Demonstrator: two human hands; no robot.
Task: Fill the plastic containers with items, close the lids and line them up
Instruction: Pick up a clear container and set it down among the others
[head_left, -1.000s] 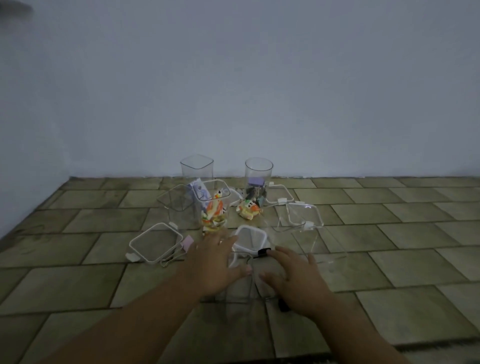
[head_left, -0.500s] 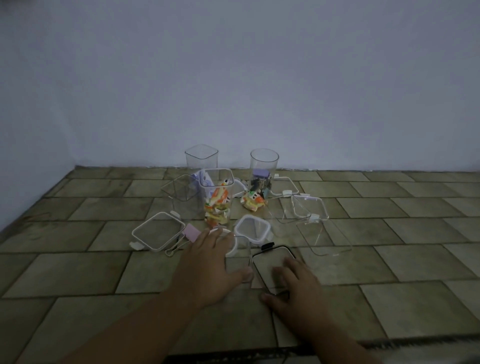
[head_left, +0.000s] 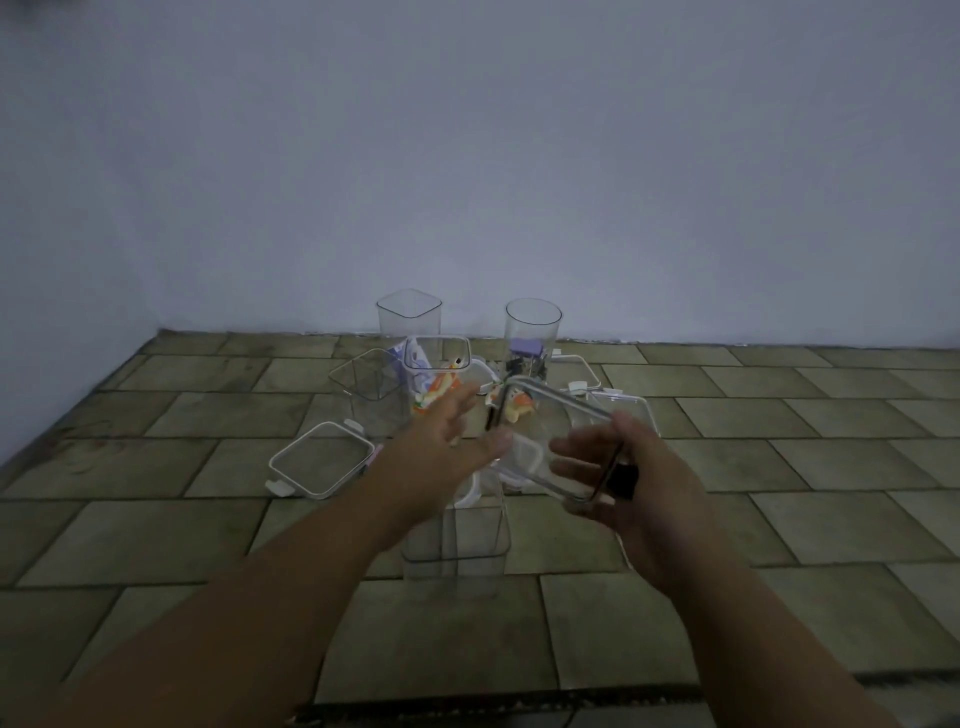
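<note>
My right hand (head_left: 631, 478) holds a clear square lid with a dark rim (head_left: 558, 431) lifted off the floor and tilted. My left hand (head_left: 441, 441) is open, fingers spread, just left of that lid, above a tall clear container (head_left: 457, 540) standing on the tiles below my wrists. Behind stand several clear containers: one holding orange and white items (head_left: 436, 379), a round one with purple and dark clips (head_left: 530, 348), an empty square one (head_left: 409, 317) and another empty one (head_left: 371, 389). A white-rimmed lid (head_left: 319, 460) lies at the left.
More white-rimmed lids (head_left: 576, 371) lie by the round container and under my hands. A small orange and white toy (head_left: 517, 408) lies on the floor behind the held lid. The tiled floor (head_left: 779, 467) meets a plain wall close behind the containers.
My right hand has picked the dark-rimmed lid up from the floor and raised it. My left hand has lifted off the container and opened, moving forward.
</note>
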